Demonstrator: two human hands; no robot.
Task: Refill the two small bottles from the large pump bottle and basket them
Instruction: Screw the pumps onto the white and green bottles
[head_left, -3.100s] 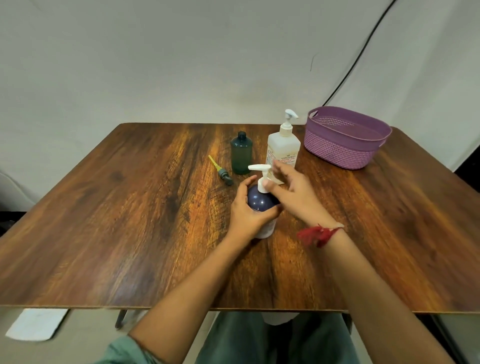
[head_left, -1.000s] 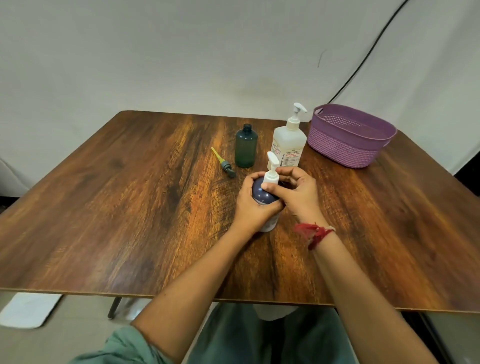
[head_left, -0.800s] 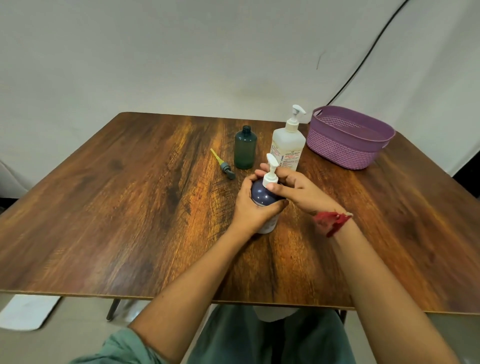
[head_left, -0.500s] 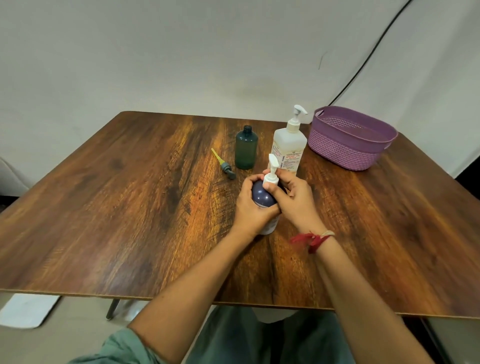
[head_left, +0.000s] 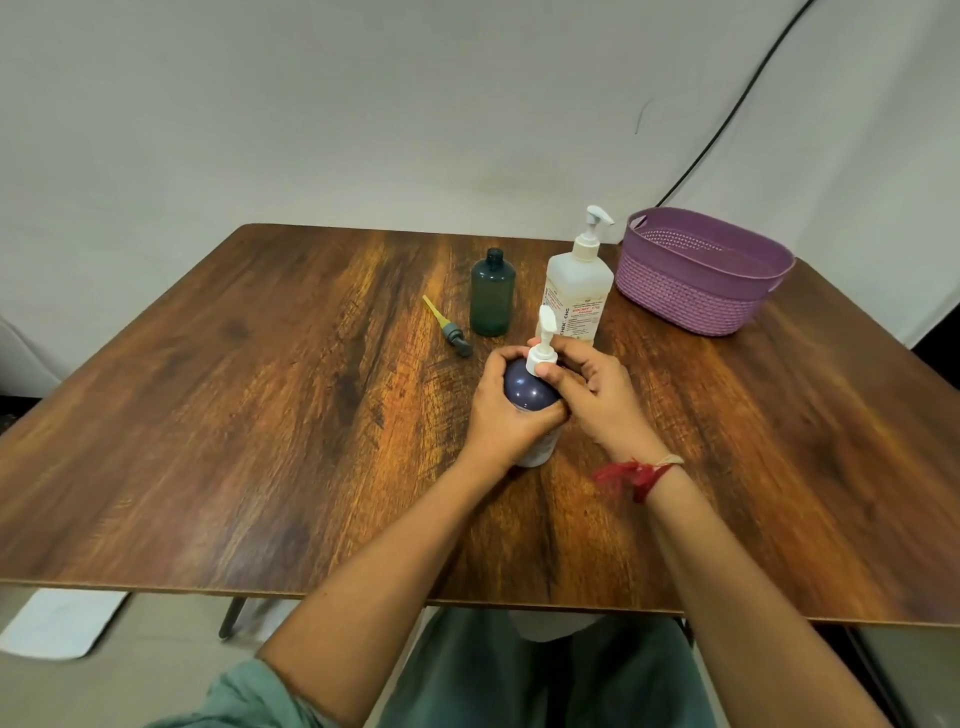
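At the centre of the frame the dark blue bottle (head_left: 527, 395) stands upright on the tabletop (head_left: 260, 415). The left grip (head_left: 506, 421) is wrapped round its body, fingers curled over the far shoulder and thumb across the near side. The right grip (head_left: 597, 395) pinches the collar of the white pump (head_left: 542, 348) seated on the bottle's neck. Just above them the uncapped green bottle (head_left: 491, 299) stands upright, with a loose pump head (head_left: 451, 328) lying flat just to its left, its yellow tube pointing to the upper left. Right of the green bottle stands the large pump bottle (head_left: 576, 291), and the purple basket (head_left: 691, 301) sits near it at the upper right. A red thread (head_left: 631, 474) circles the right wrist
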